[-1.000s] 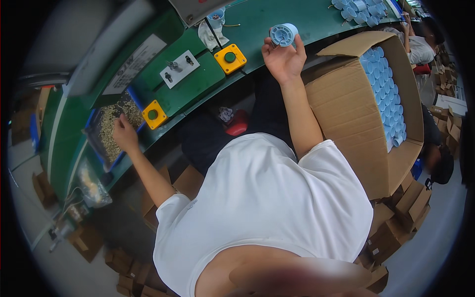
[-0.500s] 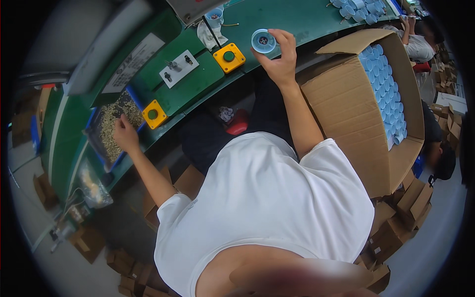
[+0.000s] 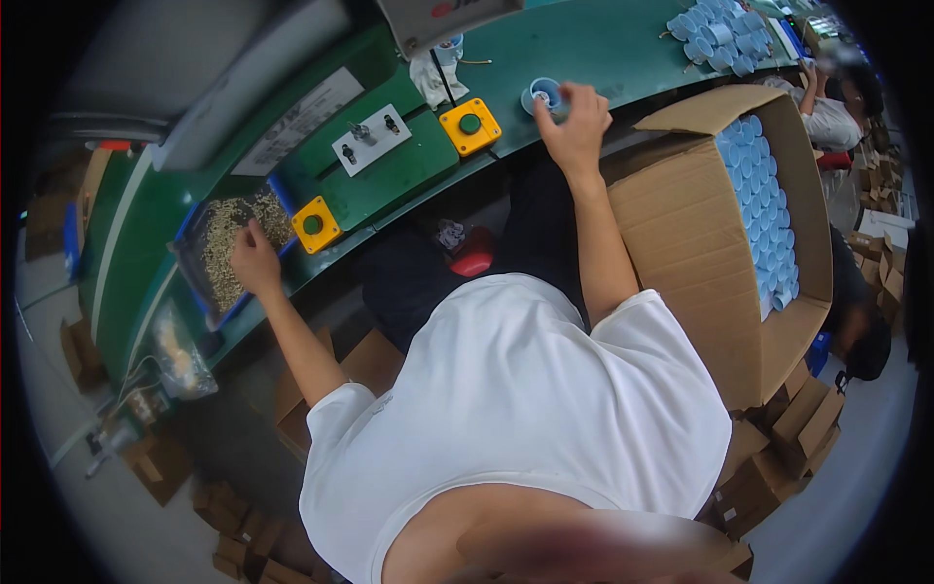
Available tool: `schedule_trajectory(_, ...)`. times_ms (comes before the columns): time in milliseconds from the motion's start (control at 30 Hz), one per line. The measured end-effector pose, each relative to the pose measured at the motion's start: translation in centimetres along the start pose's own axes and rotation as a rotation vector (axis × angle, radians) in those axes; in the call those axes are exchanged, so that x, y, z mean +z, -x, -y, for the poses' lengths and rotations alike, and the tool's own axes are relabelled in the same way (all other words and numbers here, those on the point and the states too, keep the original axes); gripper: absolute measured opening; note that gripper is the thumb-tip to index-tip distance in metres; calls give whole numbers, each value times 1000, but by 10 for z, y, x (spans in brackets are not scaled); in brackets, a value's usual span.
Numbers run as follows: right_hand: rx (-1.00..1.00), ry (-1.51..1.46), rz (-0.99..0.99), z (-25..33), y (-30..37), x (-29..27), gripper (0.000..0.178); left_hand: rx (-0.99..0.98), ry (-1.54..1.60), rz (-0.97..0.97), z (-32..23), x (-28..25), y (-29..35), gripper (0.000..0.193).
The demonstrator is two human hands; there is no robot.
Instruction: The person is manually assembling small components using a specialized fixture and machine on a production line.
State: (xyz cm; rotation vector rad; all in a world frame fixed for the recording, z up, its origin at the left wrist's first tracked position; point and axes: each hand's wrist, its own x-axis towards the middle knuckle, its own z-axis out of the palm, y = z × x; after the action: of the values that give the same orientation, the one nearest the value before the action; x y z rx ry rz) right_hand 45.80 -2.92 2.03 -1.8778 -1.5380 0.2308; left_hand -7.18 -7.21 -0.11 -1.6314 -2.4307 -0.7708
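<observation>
My right hand point(image 3: 576, 131) is at the bench's near edge, curled around the near right side of a light blue plastic cup point(image 3: 527, 98). Its thumb overlaps the cup's opening and the fingers bend at the rim. Over at the left, my left hand point(image 3: 255, 263) is at a blue-rimmed tray point(image 3: 181, 255) of small pale brass-coloured parts point(image 3: 222, 255). The left fingers are drawn together; anything between them is too small to make out. Between my hands stands a white fixture plate point(image 3: 374, 142) with a metal post and black clamps.
Two yellow boxes with green buttons, one right point(image 3: 470, 124) and one left point(image 3: 313, 225), flank the fixture. A machine head point(image 3: 443, 21) overhangs it. At my right, an open carton point(image 3: 671, 243) holds several blue cups. More cups point(image 3: 718, 37) lie on the far bench, near other people.
The cup has turned, and my right hand has shifted around its right side. My left hand stays at the parts tray. The whole view has shifted slightly.
</observation>
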Motion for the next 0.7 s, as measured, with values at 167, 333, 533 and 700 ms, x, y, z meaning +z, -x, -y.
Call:
schedule_trajectory(167, -156, 122, -19, 6, -21, 26, 55, -4, 12, -20, -1, 1, -2, 38)
schedule_trajectory(333, -416, 280, -113, -4, -28, 51, 54, -25, -7, -9, -9, -5, -1, 38)
schedule_trajectory(533, -379, -131, -7, 19, -66, 73, 49, -10, 17, -56, 0, -1, -3, 41)
schedule_trajectory(700, -521, 8, -35, 47, -87, 84, 41, -53, 5, -1, -6, -4, -1, 38)
